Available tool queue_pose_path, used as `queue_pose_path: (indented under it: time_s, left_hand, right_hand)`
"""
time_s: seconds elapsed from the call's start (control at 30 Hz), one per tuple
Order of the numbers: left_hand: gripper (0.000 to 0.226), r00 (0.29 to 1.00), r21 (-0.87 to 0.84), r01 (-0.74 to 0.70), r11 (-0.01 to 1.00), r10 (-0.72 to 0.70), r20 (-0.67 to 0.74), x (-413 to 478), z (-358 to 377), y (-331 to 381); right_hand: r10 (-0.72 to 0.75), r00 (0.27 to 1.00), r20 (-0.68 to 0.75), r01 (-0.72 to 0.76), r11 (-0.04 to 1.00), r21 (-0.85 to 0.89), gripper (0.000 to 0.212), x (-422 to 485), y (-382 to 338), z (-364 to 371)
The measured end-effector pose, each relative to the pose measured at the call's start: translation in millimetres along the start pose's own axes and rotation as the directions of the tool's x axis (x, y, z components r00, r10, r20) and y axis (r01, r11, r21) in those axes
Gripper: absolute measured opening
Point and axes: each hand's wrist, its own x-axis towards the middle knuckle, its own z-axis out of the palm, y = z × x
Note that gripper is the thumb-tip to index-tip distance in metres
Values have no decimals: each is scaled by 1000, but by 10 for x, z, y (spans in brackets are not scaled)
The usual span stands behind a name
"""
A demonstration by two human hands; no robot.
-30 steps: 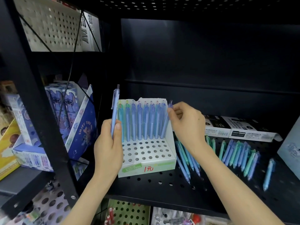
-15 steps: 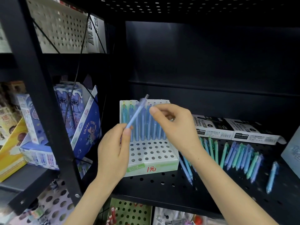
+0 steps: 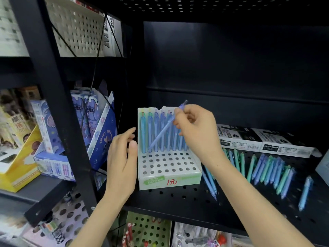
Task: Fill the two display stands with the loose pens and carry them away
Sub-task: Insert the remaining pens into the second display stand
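A white display stand (image 3: 167, 166) with rows of holes sits on the black perforated shelf (image 3: 178, 198); its back row holds several blue pens upright. My right hand (image 3: 197, 129) pinches a pale blue pen (image 3: 162, 133) that slants over the stand, tip down toward the holes at the left. My left hand (image 3: 122, 157) hovers just left of the stand, fingers relaxed, holding nothing. Several loose blue and green pens (image 3: 267, 168) lie on the shelf to the right, with a few more beside the stand under my right forearm.
Two black-and-white marker boxes (image 3: 263, 141) lie along the back right. A black upright post (image 3: 58, 107) stands left of the stand, with blue and yellow boxed goods (image 3: 53, 132) beyond it. A pale box edge (image 3: 323, 168) shows at far right. Lower shelves hold small items.
The pale blue pen passed from my left hand to my right hand. My left hand let go and dropped back beside the stand; the pen now slants over the stand.
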Motion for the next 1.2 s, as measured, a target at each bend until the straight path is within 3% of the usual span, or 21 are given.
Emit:
queue_pose_path:
  time_s: [0.17, 0.33, 0.43, 0.63, 0.83, 0.97, 1.07, 1.2]
  left_hand:
    - [57, 979, -291, 181, 940, -146, 140, -57, 13, -132]
    - [61, 951, -380, 281, 881, -202, 235, -36, 34, -167]
    - [59, 947, -387, 266, 883, -166, 274, -21, 53, -172]
    - [58, 949, -372, 252, 893, -154, 274, -11, 56, -208]
    - [53, 976, -221, 127, 967, -82, 201, -27, 38, -134]
    - [41, 996, -29, -93, 995, 93, 10, -90, -21, -36]
    - [33, 966, 75, -240, 968, 245, -78, -178, 11, 92]
    - [24, 960, 22, -279, 960, 279, -16, -316, 232, 338]
  right_hand:
    - [-52, 991, 120, 74, 980, -185, 26, 25, 99, 186]
    - [-20, 964, 264, 90, 962, -257, 24, 93, 148, 304]
    - [-46, 951, 307, 138, 948, -286, 25, 145, 130, 361]
    - [-61, 909, 412, 276, 828, -487, 29, 113, 56, 551]
    - [-20, 953, 301, 139, 914, -380, 29, -9, 63, 327]
    - [21, 990, 140, 28, 940, -340, 21, -168, 259, -185]
    - [80, 997, 1, -73, 912, -404, 11, -313, 510, -641]
    - [130, 972, -193, -216, 813, -541, 14, -538, 788, -1203]
